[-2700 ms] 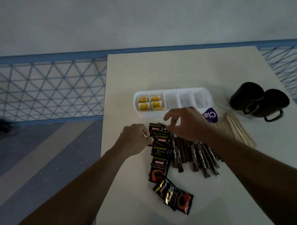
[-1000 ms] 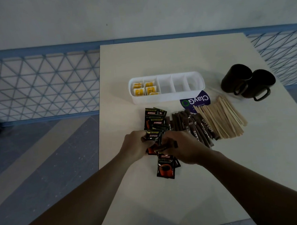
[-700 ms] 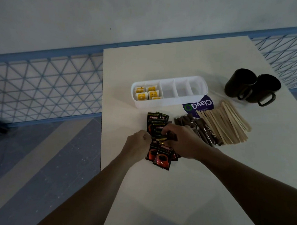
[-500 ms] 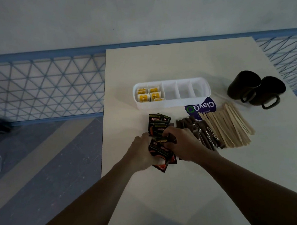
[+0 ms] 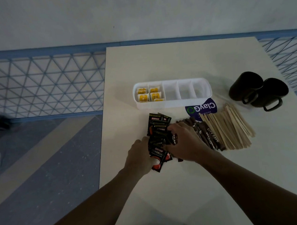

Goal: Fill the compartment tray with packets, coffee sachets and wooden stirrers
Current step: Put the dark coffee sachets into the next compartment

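Here, on the cream table (image 5: 175,62) by blue lattice (image 5: 44,85), left hand (image 5: 138,157) and right hand (image 5: 185,145) grip sachets (image 5: 158,125).

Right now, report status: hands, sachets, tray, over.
Both left hand and right hand grip the black coffee sachets. In the compartment tray, yellow packets in two left cells, three empty. Nothing blocks the tray.

Café-like spot, white table (image 5: 175,60), black mugs (image 5: 258,89), lattice railing (image 5: 44,85)
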